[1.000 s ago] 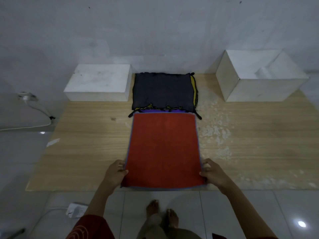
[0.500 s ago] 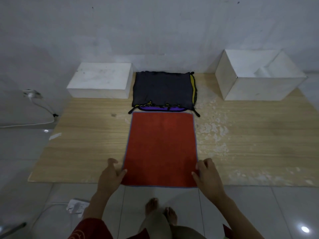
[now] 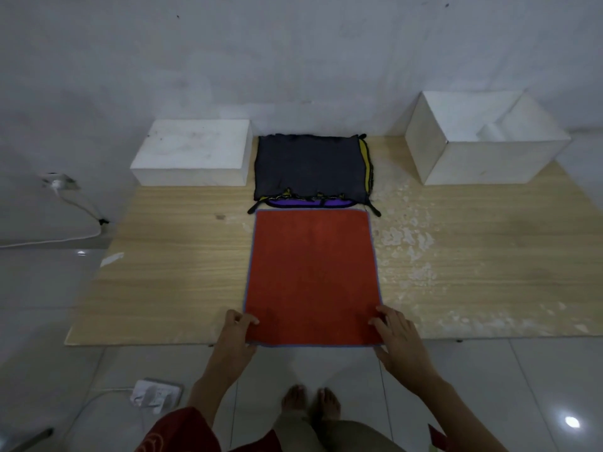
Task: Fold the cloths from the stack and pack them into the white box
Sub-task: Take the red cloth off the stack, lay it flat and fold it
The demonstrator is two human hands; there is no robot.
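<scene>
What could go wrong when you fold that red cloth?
The red cloth hangs slightly past the board's near edge, so it might slide off toward the floor. Its far edge nearly touches the cloth stack; pushing forward might rumple that pile. The left hand and right hand sit at different spots on the near corners, so the fold might come out crooked.

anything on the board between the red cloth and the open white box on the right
Nothing visible. The board between the red cloth and the open white box holds only flaking patches in its surface; the cloth stack sits behind the cloth, off that path.
</scene>
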